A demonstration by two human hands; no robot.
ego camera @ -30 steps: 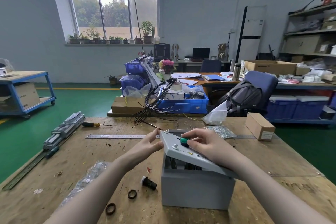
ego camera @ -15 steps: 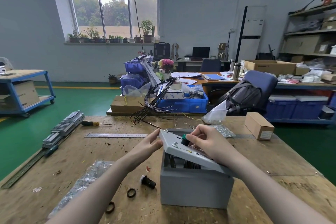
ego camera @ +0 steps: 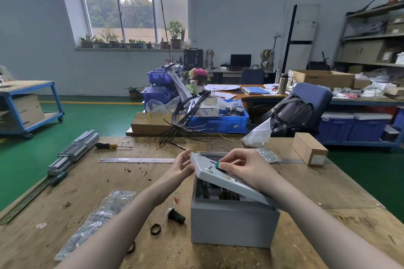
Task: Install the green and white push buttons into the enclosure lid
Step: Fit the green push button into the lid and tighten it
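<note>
Two hands work at the centre of the frame. Our right hand (ego camera: 244,170) pinches the green button (ego camera: 218,165) with fingertips closed on it, seated in the tilted grey lid (ego camera: 216,178). Our left hand (ego camera: 181,165) curls around the lid's raised left edge, fingers gripping it. The lid leans over the open grey box (ego camera: 231,225). Lower left of the box, a black and white button (ego camera: 175,216) and a black ring (ego camera: 155,229) lie on the wooden table (ego camera: 109,181).
</note>
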